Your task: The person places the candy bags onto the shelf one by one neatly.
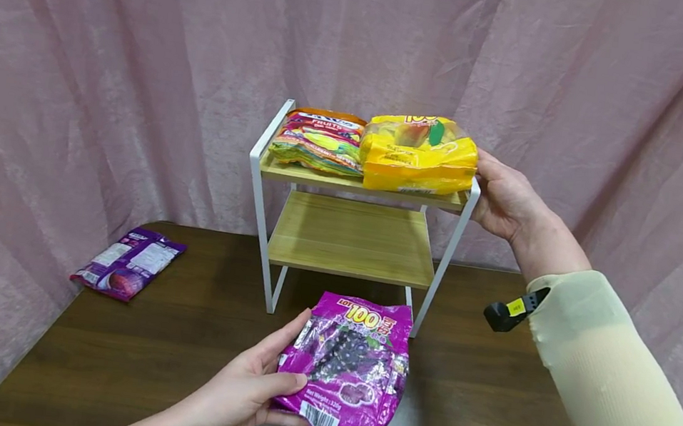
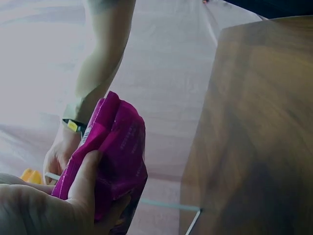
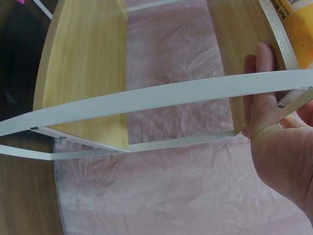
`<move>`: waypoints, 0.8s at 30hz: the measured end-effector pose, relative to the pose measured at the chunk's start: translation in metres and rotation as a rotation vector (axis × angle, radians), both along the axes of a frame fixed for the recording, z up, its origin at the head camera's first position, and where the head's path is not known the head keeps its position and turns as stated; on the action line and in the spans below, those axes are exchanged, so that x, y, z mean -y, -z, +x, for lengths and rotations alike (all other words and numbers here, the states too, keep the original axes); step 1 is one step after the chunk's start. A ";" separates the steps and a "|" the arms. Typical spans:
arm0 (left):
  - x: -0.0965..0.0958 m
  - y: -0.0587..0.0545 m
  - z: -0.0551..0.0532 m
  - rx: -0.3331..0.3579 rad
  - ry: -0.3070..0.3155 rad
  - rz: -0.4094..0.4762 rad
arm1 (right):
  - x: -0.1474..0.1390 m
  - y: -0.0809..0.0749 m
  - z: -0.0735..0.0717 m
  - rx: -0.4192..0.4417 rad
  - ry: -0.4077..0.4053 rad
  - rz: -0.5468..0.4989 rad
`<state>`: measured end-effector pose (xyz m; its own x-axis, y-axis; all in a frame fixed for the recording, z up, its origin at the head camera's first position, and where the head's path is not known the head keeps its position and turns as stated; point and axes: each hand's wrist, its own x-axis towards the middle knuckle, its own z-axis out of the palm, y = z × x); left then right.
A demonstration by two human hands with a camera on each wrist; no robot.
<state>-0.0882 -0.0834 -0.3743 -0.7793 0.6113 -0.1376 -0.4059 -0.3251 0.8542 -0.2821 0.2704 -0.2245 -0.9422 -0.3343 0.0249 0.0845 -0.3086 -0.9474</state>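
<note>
My left hand [image 1: 238, 383] grips a purple bag of grape gummies [image 1: 354, 366] by its left side, thumb on the printed front and other fingers behind. In the left wrist view the same bag [image 2: 120, 152] is bunched beside my thumb. My right hand [image 1: 505, 198] holds the right end of a two-tier rack [image 1: 455, 246]. Its straight fingers [image 3: 265, 63] reach beneath the top board, inside the white side frame [image 3: 161, 98]. Right beside this hand, a yellow bag of mango gummies [image 1: 420, 155] sits on the top board, its front over the edge.
A colourful bag of fruit candy [image 1: 323, 142] lies on the top board's left half. The wooden lower shelf [image 1: 354, 240] is beneath. Another purple packet [image 1: 130, 263] lies at the left of the dark wooden table [image 1: 165, 370]. Pink curtains [image 1: 208, 44] hang behind and on both sides.
</note>
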 end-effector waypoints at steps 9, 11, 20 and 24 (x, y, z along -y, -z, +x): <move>-0.020 0.006 0.002 0.015 -0.018 0.015 | 0.000 0.000 0.000 -0.003 0.001 0.003; -0.023 0.007 0.002 0.016 -0.021 0.018 | -0.001 0.000 0.001 0.001 0.003 -0.001; -0.030 0.007 0.003 0.014 -0.025 0.024 | 0.000 0.000 0.002 0.000 -0.003 0.003; -0.031 0.004 0.002 0.000 -0.047 0.016 | -0.002 0.000 0.002 -0.001 -0.001 -0.003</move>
<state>-0.0864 -0.0527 -0.3785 -0.8072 0.5762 -0.1280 -0.3895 -0.3571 0.8490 -0.2800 0.2719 -0.2244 -0.9418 -0.3350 0.0269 0.0838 -0.3117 -0.9465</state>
